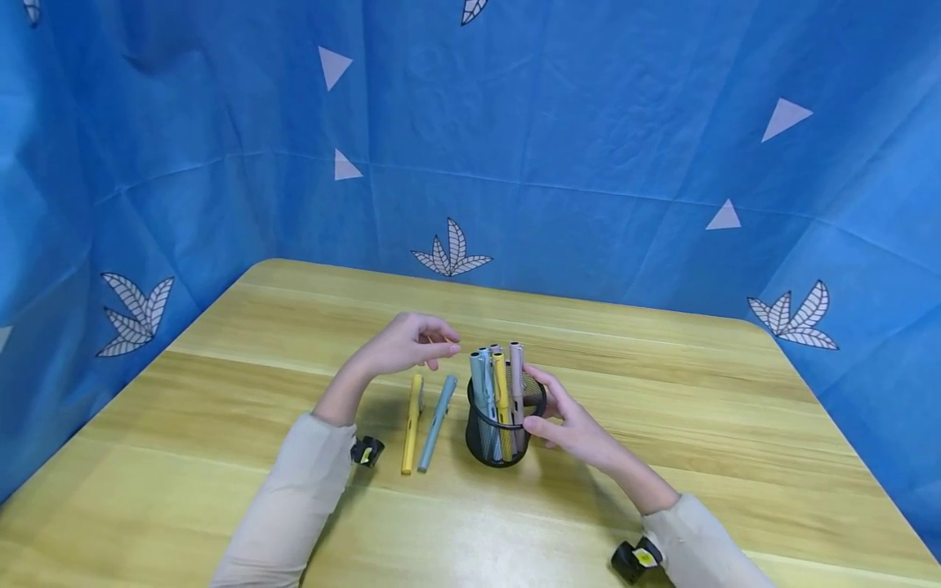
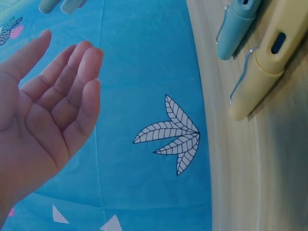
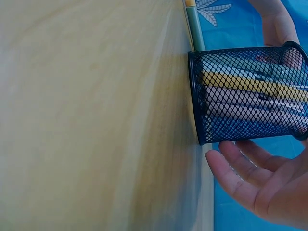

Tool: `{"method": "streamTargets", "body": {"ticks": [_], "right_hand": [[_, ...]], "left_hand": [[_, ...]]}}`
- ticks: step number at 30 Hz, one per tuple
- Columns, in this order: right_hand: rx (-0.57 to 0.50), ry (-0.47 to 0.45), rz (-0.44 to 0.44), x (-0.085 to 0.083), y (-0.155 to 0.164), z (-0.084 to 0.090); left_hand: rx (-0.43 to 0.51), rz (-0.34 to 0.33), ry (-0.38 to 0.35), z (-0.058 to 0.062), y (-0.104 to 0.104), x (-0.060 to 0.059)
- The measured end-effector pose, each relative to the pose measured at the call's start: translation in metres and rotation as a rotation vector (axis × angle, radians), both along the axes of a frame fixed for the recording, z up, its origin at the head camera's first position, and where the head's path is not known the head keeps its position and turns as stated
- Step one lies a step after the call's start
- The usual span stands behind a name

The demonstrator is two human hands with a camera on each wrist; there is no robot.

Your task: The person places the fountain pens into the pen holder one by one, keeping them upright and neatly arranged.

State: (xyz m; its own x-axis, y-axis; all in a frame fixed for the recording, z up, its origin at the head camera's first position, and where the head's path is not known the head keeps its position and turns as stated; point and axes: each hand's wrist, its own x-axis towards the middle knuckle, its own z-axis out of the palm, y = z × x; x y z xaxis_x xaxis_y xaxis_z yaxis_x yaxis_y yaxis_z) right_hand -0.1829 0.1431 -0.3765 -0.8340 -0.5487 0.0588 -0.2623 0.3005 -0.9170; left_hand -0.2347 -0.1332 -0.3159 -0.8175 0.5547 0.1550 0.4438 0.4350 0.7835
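Note:
A black mesh pen holder (image 1: 479,447) stands upright on the table, holding several pens: light blue, a yellow pen (image 1: 501,384) and a greyish-lilac pen (image 1: 517,380). My right hand (image 1: 577,420) holds the holder from its right side, thumb at the front of the rim and a finger at the back. To the holder's left, my left hand (image 1: 412,343) hovers with nothing in it, fingers loosely bent; its palm shows in the left wrist view. Below that hand, a loose yellow pen (image 1: 411,429) and a loose light blue pen (image 1: 437,425) lie side by side.
The wooden table (image 1: 220,392) extends on all sides of the holder. A blue curtain (image 1: 588,147) printed with leaves and white triangles hangs along its back and sides. Black wrist cameras are strapped by each sleeve.

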Motion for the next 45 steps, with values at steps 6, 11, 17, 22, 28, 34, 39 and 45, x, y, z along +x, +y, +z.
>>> {"method": "streamTargets", "body": {"ticks": [6,11,17,22,28,34,39,45], "right_hand": [[-0.007,0.004,0.001,0.001,0.001,0.0],[-0.007,0.01,0.0,-0.001,0.001,-0.001],[-0.013,0.005,0.005,0.0,0.001,0.0],[-0.006,0.016,-0.002,-0.001,0.001,0.0],[-0.018,0.01,0.001,-0.001,0.001,0.0],[-0.024,0.01,0.013,-0.002,0.002,0.0],[-0.01,0.014,0.013,-0.003,0.003,-0.001],[-0.018,0.005,0.025,-0.004,0.003,-0.001]], "left_hand": [[-0.097,0.032,0.039,-0.004,-0.001,-0.004],[-0.176,0.067,0.038,-0.005,-0.002,-0.004],[-0.238,0.088,0.029,-0.006,-0.006,-0.005],[-0.266,0.091,0.021,-0.009,-0.01,-0.007],[-0.326,0.103,-0.018,-0.011,-0.014,-0.01],[-0.376,0.099,-0.07,-0.014,-0.018,-0.01],[-0.408,0.105,-0.134,-0.018,-0.02,-0.009],[-0.446,0.1,-0.189,-0.022,-0.02,-0.011]]}}
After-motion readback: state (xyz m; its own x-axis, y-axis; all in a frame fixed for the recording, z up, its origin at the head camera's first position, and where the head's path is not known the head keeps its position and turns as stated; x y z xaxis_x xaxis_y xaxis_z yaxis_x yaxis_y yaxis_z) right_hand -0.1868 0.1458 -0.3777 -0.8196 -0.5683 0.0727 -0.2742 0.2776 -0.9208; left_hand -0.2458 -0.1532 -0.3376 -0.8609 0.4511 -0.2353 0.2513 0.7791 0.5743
